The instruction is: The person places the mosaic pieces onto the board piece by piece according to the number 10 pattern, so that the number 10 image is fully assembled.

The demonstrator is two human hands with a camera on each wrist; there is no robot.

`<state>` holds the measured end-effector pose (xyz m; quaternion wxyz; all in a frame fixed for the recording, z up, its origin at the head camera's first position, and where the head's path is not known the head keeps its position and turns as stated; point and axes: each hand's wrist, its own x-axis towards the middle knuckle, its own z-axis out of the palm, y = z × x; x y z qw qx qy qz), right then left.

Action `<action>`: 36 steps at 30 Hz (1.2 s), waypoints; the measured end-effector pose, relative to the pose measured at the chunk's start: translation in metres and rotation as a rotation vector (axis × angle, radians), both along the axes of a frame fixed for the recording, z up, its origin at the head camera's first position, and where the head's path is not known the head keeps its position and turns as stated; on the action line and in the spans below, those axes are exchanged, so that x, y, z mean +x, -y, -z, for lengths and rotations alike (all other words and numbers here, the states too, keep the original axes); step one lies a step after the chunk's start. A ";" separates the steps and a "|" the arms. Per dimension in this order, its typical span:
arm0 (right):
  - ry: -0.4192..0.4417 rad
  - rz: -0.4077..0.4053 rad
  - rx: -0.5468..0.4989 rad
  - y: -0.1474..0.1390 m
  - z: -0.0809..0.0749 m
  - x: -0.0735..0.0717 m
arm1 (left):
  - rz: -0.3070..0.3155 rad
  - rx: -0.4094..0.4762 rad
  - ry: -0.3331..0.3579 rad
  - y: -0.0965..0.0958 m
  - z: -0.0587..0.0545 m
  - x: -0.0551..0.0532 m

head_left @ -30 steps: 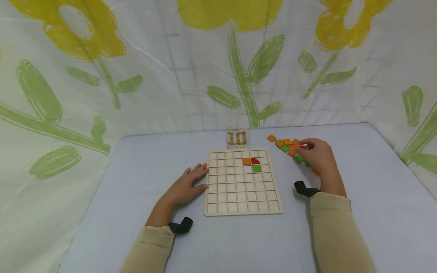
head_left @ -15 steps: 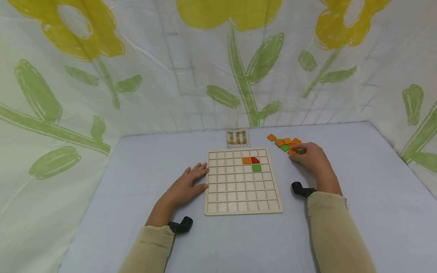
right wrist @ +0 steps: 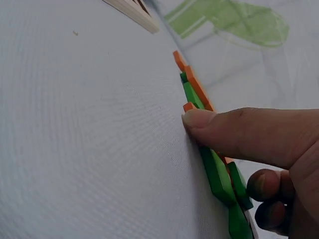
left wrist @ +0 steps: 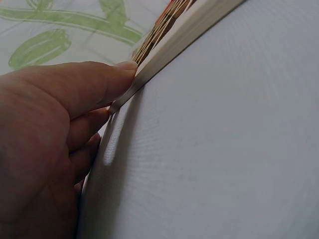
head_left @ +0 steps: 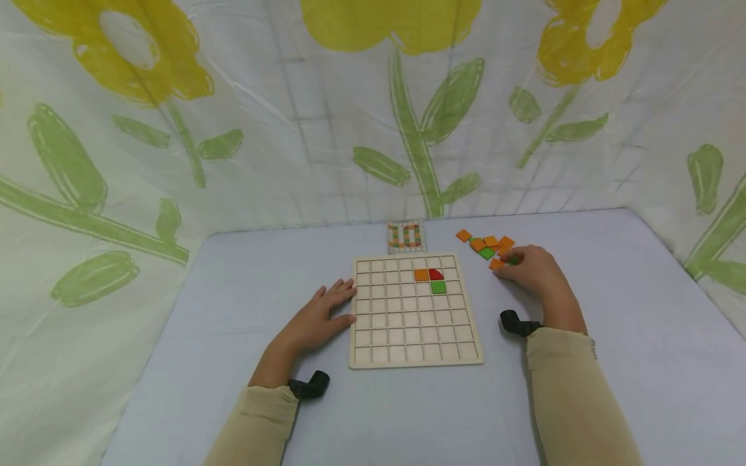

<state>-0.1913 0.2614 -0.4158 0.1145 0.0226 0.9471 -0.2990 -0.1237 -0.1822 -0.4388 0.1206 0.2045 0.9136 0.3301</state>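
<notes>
A pale wooden grid board (head_left: 410, 317) lies on the table, holding an orange square tile (head_left: 421, 275), a red rounded tile (head_left: 436, 274) and a green square tile (head_left: 438, 287) near its upper right. My left hand (head_left: 317, 317) rests beside it, fingers extended, fingertips and thumb touching the board's left edge. Over the loose pile, my right hand (head_left: 537, 272) pinches an orange tile (head_left: 496, 264) between thumb and forefinger. Up close in the right wrist view, the thumb (right wrist: 239, 132) presses that orange tile, with green tiles (right wrist: 213, 174) below it.
Several orange and green tiles (head_left: 491, 241) lie loosely behind the right fingers, some overlapping; others are hidden under the hand. A small printed pattern card (head_left: 406, 236) sits behind the board. A white curtain (head_left: 262, 162) painted with flowers hangs along the table's far edge.
My right hand has moved left and lowered onto the pile. The orange tile at its thumb has slid slightly toward me, apart from the others. My left hand and the board stay put.
</notes>
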 end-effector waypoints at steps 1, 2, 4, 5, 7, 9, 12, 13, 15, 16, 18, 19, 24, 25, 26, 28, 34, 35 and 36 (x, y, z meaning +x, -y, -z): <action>0.005 -0.001 0.009 -0.001 0.000 0.000 | 0.000 -0.001 -0.001 0.000 0.000 0.000; 0.007 -0.004 0.018 -0.002 0.000 0.000 | -0.001 -0.003 -0.002 0.000 0.000 0.000; 0.003 -0.007 0.028 -0.003 0.000 -0.001 | -0.002 -0.006 -0.004 0.000 0.000 0.000; -0.002 -0.010 0.031 -0.003 0.001 -0.001 | -0.003 -0.008 -0.005 0.000 0.000 0.000; -0.019 -0.013 0.031 -0.003 0.002 -0.001 | -0.004 -0.014 -0.009 0.000 0.001 0.000; -0.040 -0.021 0.027 -0.002 0.003 -0.001 | -0.003 -0.011 -0.012 0.000 0.000 0.000; -0.071 -0.038 0.025 0.001 0.003 -0.002 | -0.003 -0.008 -0.014 0.000 0.000 0.000; -0.079 -0.044 0.026 0.002 0.002 -0.002 | -0.002 -0.006 -0.015 0.000 -0.001 0.000; -0.094 -0.057 0.021 0.008 0.000 -0.002 | -0.003 -0.006 -0.012 0.000 -0.001 0.000; -0.100 -0.062 0.017 0.012 -0.002 -0.002 | -0.004 -0.006 -0.011 0.000 -0.001 0.000; -0.108 -0.080 0.009 0.021 -0.006 0.000 | 0.000 -0.006 -0.010 0.000 -0.001 0.000; -0.112 -0.093 0.001 0.026 -0.007 0.001 | 0.000 -0.005 -0.008 0.000 -0.001 0.000; -0.110 -0.177 -0.057 0.049 -0.015 0.012 | 0.000 0.001 -0.003 0.000 0.000 0.000; -0.102 -0.195 -0.061 0.053 -0.015 0.014 | 0.003 0.001 -0.005 0.000 0.000 0.000; -0.092 -0.212 -0.060 0.056 -0.016 0.016 | 0.004 0.001 -0.006 0.001 0.000 0.000; -0.075 -0.263 -0.055 0.062 -0.018 0.019 | 0.006 -0.002 -0.007 0.000 0.001 0.000; 0.006 -0.385 -0.031 0.079 -0.020 0.025 | 0.007 0.008 -0.002 0.001 -0.001 0.001; 0.019 -0.391 -0.028 0.082 -0.020 0.026 | 0.005 0.009 -0.001 0.001 -0.002 0.002; 0.026 -0.402 -0.025 0.085 -0.021 0.026 | 0.004 0.005 0.000 0.001 -0.002 0.002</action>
